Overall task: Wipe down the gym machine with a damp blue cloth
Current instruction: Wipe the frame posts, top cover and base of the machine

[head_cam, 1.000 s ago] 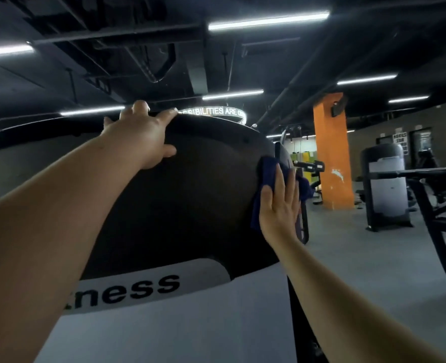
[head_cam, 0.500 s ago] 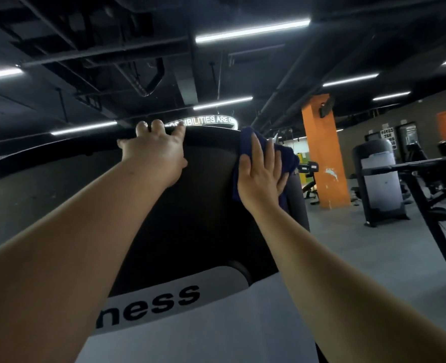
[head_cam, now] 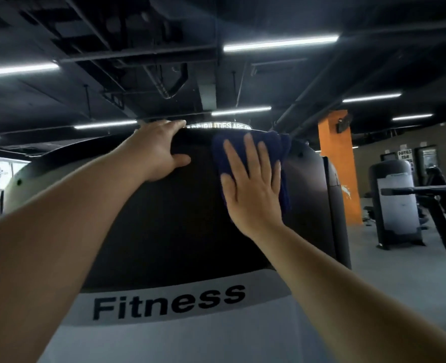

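Note:
The gym machine fills the middle of the view: a rounded black shroud above a white band printed "Fitness". My left hand grips the shroud's top edge, fingers hooked over it and thumb on the front face. My right hand lies flat with straight fingers on the dark blue cloth, pressing it against the upper right of the black face. The cloth reaches up to the top edge and hangs down to the right of the hand.
To the right stand an orange pillar, a grey and black machine and a black frame on the grey floor. Strip lights run across the dark ceiling.
My right hand slid the cloth up from the shroud's right edge, then left across the upper face. My left hand stayed on the top edge. The view shifted and more of the "Fitness" band shows.

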`<state>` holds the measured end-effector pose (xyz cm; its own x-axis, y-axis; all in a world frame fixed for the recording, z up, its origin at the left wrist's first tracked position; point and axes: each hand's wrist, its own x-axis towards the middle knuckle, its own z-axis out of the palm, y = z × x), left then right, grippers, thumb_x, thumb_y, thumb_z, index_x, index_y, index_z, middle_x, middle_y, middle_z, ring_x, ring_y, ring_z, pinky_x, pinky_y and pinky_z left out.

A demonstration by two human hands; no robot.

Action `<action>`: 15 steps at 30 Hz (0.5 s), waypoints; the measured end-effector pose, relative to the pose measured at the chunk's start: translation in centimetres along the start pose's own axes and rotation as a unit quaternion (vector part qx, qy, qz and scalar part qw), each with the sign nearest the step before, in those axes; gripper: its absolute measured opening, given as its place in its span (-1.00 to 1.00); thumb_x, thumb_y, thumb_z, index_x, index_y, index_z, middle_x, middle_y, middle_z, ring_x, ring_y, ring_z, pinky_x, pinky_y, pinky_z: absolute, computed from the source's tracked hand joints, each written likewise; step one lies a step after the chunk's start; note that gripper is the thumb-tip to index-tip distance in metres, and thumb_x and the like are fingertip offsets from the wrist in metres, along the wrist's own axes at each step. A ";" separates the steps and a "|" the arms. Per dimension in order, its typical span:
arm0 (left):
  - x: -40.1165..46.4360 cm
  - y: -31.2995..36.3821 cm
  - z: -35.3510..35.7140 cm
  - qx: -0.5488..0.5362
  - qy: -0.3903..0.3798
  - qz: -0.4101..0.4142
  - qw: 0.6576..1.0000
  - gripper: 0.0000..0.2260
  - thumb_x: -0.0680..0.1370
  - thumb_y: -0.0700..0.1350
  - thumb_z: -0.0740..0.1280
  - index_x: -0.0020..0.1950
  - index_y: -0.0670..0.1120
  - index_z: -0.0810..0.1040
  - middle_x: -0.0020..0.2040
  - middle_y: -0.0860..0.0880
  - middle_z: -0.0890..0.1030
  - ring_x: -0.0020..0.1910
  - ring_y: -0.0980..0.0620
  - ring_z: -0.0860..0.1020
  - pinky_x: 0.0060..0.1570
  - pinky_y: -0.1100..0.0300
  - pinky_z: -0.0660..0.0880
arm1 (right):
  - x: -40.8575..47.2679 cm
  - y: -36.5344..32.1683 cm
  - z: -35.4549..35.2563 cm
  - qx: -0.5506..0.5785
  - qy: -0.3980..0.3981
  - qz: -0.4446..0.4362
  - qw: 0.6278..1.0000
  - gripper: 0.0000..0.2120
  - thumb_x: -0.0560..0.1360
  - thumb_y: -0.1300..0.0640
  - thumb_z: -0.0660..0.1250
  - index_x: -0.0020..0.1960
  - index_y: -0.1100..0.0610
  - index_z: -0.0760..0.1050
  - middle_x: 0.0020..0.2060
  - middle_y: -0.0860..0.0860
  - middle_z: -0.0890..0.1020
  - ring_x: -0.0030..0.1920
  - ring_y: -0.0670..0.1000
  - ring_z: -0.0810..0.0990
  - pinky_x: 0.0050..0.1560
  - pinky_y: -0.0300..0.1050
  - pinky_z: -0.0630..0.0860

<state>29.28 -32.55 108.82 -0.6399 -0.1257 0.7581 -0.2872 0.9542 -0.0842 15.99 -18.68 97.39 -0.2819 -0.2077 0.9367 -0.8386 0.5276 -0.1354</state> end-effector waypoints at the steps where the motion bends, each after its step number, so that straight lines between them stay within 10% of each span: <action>1: 0.0 -0.9 -0.3 -0.002 -0.004 -0.004 1.000 -0.28 0.53 0.06 0.40 0.59 0.02 0.12 0.57 -0.04 0.19 0.54 -0.07 0.16 0.51 -0.04 0.13 | -0.7 0.5 -0.2 -0.023 -0.018 -0.043 0.999 -0.47 0.66 -0.15 -0.12 0.56 -0.24 -0.25 0.57 -0.10 -0.29 0.55 -0.02 -0.35 0.52 0.13 -0.28; 6: -1.0 -5.7 -0.2 0.005 0.010 -0.023 1.000 -0.08 0.28 0.53 0.20 0.54 0.11 0.20 0.50 -0.09 0.32 0.46 -0.15 0.29 0.40 -0.20 0.27 | 3.3 -0.7 -0.8 -0.006 -0.029 0.023 0.999 -0.49 0.65 -0.13 -0.09 0.56 -0.21 -0.16 0.58 -0.08 -0.20 0.56 -0.01 -0.28 0.53 0.19 -0.26; 11: -0.8 -7.3 -0.4 -0.047 0.010 -0.025 0.999 -0.32 0.53 0.11 0.37 0.58 0.07 0.15 0.55 -0.08 0.25 0.49 -0.10 0.27 0.44 -0.10 0.26 | 2.2 -5.6 0.6 -0.066 -0.048 -0.098 0.992 -0.47 0.65 -0.15 -0.12 0.56 -0.19 -0.24 0.57 -0.06 -0.26 0.56 0.01 -0.33 0.50 0.16 -0.32; 15: -2.4 -11.6 -0.2 0.004 0.024 -0.058 0.998 -0.34 0.49 0.31 0.24 0.55 0.19 0.14 0.54 -0.05 0.25 0.52 -0.13 0.21 0.44 -0.24 0.17 | 2.2 -4.8 -0.1 -0.101 -0.069 -0.194 0.973 -0.48 0.63 -0.18 -0.13 0.56 -0.25 -0.18 0.58 -0.08 -0.24 0.57 0.01 -0.29 0.52 0.17 -0.25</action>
<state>34.27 -43.26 108.05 -0.5671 -0.2221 0.7931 -0.3637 0.9315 0.0009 19.46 -21.65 100.12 -0.0329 -0.5249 0.8505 -0.7891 0.5359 0.3002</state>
